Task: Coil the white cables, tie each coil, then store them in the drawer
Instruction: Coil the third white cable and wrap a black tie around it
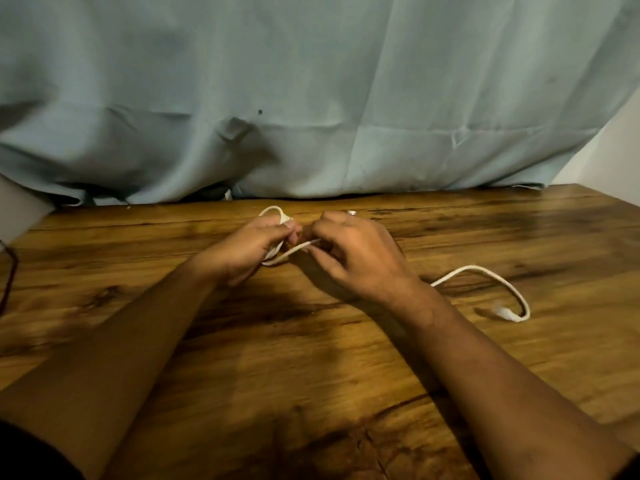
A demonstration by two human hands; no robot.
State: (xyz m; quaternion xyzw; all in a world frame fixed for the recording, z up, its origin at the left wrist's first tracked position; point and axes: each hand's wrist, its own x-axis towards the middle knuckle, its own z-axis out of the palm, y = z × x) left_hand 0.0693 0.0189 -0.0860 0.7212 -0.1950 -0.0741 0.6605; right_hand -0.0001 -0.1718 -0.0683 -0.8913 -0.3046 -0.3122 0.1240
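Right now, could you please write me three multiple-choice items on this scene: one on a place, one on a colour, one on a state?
1. Where does the plug end of the white cable lie? A on the wooden table, right of the right hand; B in mid-air; C out of view.
2. The cloth behind is: A red; B pale blue; C black.
3. The left hand: A lies flat; B grips cable loops; C is empty.
A, the plug rests on the wood; B, bluish folds hang behind; B, its fingers curl round the loops.
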